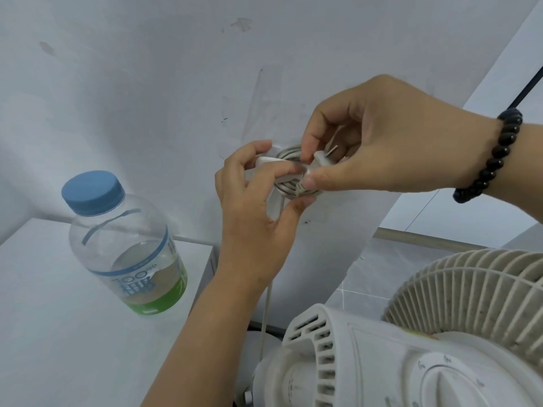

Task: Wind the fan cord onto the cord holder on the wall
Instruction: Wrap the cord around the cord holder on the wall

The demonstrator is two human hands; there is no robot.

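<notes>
Viewing from the head camera: the cord (289,188) sits mostly coiled on the cord holder (266,160) on the wall (147,83), one strand hanging down toward the fan (382,348). The left hand (255,207) grips the holder and coil, fingers curled round them. The right hand (382,142) pinches the plug (318,161) against the coil (prongs pointing up-right).

Risk — if the plug is released before it is tucked, the last turns likely spring loose. Pulling hard could tear the holder off the wall. A bottle (123,245) stands nearby on the ledge (44,318) — an elbow could topple it.
</notes>
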